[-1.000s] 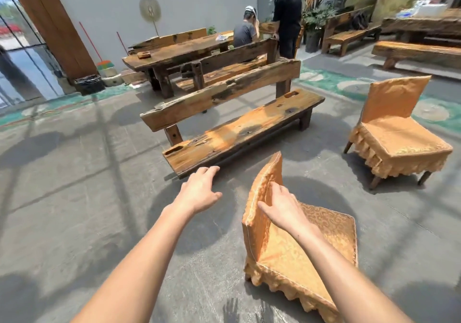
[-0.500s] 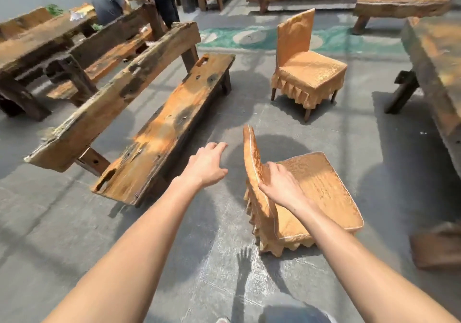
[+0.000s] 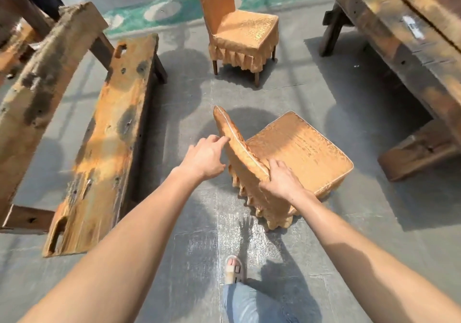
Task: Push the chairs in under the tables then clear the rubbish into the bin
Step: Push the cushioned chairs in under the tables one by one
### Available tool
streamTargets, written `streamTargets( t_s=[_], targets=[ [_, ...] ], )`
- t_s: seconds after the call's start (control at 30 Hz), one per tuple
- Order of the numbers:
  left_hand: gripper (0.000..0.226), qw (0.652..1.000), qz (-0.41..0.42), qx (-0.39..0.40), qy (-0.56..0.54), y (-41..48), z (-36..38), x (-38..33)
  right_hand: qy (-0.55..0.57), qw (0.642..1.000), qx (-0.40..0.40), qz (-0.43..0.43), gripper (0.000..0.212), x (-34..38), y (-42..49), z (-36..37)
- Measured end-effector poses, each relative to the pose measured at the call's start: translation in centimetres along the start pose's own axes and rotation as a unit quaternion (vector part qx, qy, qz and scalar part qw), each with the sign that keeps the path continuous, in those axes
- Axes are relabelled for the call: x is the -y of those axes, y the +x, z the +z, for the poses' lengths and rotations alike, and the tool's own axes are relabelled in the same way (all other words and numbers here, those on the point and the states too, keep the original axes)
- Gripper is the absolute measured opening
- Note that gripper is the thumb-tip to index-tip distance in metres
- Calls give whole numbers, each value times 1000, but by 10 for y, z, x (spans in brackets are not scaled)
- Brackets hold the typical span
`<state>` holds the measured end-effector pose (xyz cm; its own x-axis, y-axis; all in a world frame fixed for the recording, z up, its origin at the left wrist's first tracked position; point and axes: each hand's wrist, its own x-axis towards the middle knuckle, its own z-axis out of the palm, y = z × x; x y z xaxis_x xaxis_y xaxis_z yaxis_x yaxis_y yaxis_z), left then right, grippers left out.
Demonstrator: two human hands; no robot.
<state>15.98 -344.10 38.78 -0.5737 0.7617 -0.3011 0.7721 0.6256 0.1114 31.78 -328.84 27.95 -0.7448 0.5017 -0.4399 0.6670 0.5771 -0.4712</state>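
An orange fabric-covered chair stands on the grey floor right in front of me, its seat facing the heavy wooden table on the right. My right hand grips the near end of the chair's backrest top. My left hand reaches to the backrest's outer face, its fingertips touching the fabric just below the top edge. A second orange covered chair stands farther off, apart from the table.
A long rough wooden bench with a thick backrest beam runs along the left. The table's wooden foot sticks out at the right. My sandalled foot is on the floor behind the chair. Green patterned floor lies at the back.
The view has swung right and down, bringing the table in at the right. The chair has turned with my right hand on its backrest. My left hand has moved in and now touches the backrest.
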Motion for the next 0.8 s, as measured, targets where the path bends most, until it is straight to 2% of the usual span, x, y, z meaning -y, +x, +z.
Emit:
streamTargets(
  t_s=[0.1, 0.27, 0.33, 0.43, 0.63, 0.8],
  targets=[
    [78, 1000, 18, 15, 12, 13, 11, 37, 11, 1000, 15, 26, 96, 10, 29, 32],
    [79, 998, 31, 51, 26, 35, 13, 88, -78, 993, -24, 82, 120, 23, 48, 66],
    [79, 996, 44, 63, 34, 52, 13, 98, -90, 992, -23, 91, 122, 20, 56, 69],
    [80, 992, 84, 75, 50, 83, 17, 99, -95, 991, -19, 93, 113, 12, 66, 66],
    [89, 972, 205, 81, 76, 169, 34, 79, -112, 989, -48, 88, 81, 5, 81, 61],
    [103, 912, 335, 106, 213, 236, 59, 66, -179, 976, -106, 60, 63, 4, 73, 70]
  ],
)
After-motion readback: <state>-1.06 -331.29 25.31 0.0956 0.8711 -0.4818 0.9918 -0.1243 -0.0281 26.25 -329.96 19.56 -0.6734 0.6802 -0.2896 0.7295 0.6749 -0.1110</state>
